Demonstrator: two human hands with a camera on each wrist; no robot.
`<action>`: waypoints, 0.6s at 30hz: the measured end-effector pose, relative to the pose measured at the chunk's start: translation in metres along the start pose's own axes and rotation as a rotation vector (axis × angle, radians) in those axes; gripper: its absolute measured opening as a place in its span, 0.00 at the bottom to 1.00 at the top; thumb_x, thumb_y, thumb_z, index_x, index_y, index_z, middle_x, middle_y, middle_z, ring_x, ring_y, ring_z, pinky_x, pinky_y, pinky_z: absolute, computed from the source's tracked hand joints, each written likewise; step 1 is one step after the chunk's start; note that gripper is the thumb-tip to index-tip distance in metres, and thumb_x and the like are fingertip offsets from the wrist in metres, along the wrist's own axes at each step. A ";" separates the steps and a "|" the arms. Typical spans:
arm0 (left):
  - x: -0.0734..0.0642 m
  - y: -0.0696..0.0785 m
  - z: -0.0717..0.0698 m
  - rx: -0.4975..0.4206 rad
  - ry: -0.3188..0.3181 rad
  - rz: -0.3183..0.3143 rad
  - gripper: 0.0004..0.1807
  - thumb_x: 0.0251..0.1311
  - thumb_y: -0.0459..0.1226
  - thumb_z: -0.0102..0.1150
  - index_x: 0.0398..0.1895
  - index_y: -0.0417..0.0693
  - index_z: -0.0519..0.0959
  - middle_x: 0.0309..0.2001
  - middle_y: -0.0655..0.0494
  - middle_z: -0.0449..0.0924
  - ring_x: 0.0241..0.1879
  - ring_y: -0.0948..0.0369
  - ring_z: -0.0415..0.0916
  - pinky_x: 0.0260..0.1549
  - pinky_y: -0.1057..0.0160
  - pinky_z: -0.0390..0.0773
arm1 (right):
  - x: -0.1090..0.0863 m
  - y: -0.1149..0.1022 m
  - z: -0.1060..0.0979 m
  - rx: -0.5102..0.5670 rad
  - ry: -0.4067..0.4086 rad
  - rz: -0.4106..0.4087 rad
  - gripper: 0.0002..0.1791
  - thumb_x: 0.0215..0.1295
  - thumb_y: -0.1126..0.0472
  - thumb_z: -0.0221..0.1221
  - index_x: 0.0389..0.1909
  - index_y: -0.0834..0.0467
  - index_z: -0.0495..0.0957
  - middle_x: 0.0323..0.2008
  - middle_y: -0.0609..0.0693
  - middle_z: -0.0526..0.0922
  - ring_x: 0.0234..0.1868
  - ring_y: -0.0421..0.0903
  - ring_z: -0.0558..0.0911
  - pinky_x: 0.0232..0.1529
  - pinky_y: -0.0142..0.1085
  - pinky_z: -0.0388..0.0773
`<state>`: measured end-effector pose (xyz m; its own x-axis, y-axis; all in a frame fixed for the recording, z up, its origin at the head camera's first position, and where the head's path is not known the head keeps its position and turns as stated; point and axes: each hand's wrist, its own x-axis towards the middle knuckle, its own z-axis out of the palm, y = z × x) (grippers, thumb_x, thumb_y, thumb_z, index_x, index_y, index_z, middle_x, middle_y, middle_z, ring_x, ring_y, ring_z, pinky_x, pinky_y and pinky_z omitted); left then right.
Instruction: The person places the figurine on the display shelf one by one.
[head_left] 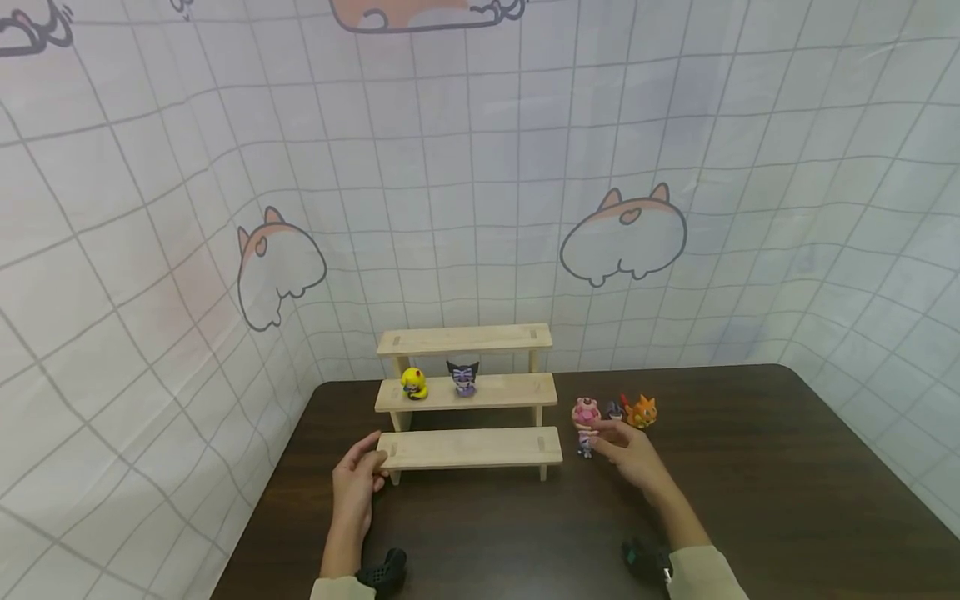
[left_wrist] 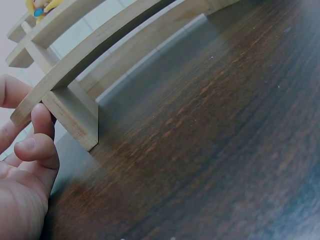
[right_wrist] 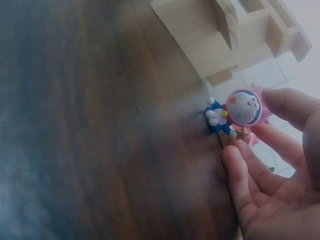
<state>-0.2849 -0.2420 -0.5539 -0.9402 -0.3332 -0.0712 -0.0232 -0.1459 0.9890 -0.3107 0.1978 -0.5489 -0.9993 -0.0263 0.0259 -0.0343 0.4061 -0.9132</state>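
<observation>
A three-step wooden display stand stands on the dark table. My left hand grips the left end of its lowest step, fingers curled around the board's end in the left wrist view. Right of the stand, my right hand pinches a small blue-and-white cat figurine with a pink petalled hood, by its head. The figurine is upright, its feet close to the tabletop. Just behind it in the head view is a pink bear figurine. On the middle step sit a yellow figurine and a black-and-purple figurine.
Behind my right hand stand an orange figurine and a small dark figurine. A white gridded cloth with cartoon animals hangs behind and along both sides of the table.
</observation>
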 end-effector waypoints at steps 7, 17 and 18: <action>0.000 0.002 0.001 -0.006 -0.009 -0.014 0.26 0.67 0.29 0.57 0.69 0.40 0.73 0.36 0.58 0.77 0.25 0.66 0.74 0.21 0.72 0.67 | 0.001 0.002 0.002 -0.010 0.013 0.011 0.23 0.69 0.54 0.65 0.60 0.61 0.79 0.51 0.60 0.85 0.47 0.45 0.82 0.42 0.36 0.79; 0.001 0.001 0.000 0.003 -0.010 -0.020 0.26 0.67 0.30 0.56 0.70 0.41 0.73 0.38 0.58 0.77 0.25 0.66 0.74 0.21 0.72 0.68 | 0.001 0.001 0.002 -0.019 -0.009 0.026 0.23 0.70 0.53 0.64 0.60 0.60 0.80 0.51 0.59 0.85 0.46 0.45 0.82 0.42 0.36 0.79; 0.001 0.001 0.000 0.004 -0.008 -0.019 0.26 0.67 0.30 0.56 0.69 0.41 0.73 0.38 0.58 0.77 0.25 0.66 0.74 0.21 0.72 0.68 | 0.000 0.001 0.002 -0.018 -0.009 0.027 0.23 0.70 0.53 0.64 0.60 0.60 0.80 0.51 0.59 0.86 0.46 0.45 0.82 0.42 0.36 0.79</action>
<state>-0.2856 -0.2423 -0.5533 -0.9423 -0.3227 -0.0886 -0.0423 -0.1478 0.9881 -0.3112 0.1969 -0.5506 -0.9997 -0.0235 -0.0024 -0.0078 0.4231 -0.9060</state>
